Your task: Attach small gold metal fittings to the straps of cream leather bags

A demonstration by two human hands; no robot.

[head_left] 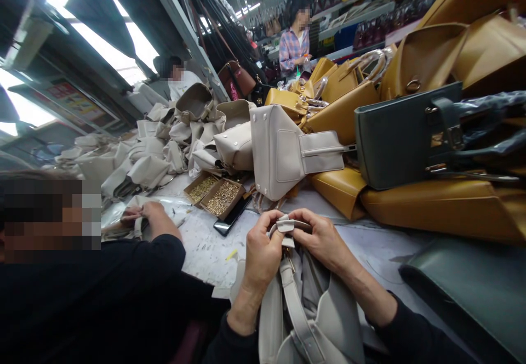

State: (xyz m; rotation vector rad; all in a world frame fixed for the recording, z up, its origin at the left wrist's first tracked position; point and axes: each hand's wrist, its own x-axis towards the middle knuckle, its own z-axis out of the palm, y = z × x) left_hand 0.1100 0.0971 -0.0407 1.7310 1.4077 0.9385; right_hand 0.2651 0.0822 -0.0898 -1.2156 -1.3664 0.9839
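Observation:
A light grey handbag [341, 309] lies at the table edge in front of me, its mouth partly open and a strap [296, 303] running down its side. My left hand [265, 246] pinches one side of a small folded leather strap loop [285, 225] at the bag's top. From the other side, my right hand [318, 238] grips the same loop, with thumb and fingers closed on the strap. A metal ring or buckle hangs just under the loop. Whether any small fitting is between my fingertips is hidden.
Two boxes of small gold hardware [222, 197] and a phone [230, 222] lie beyond my hands. A light grey bag [273, 155] stands behind them. Mustard bags [435, 205] and a dark green bag [394, 139] pile up on the right. A co-worker's arm [164, 227] reaches in from the left.

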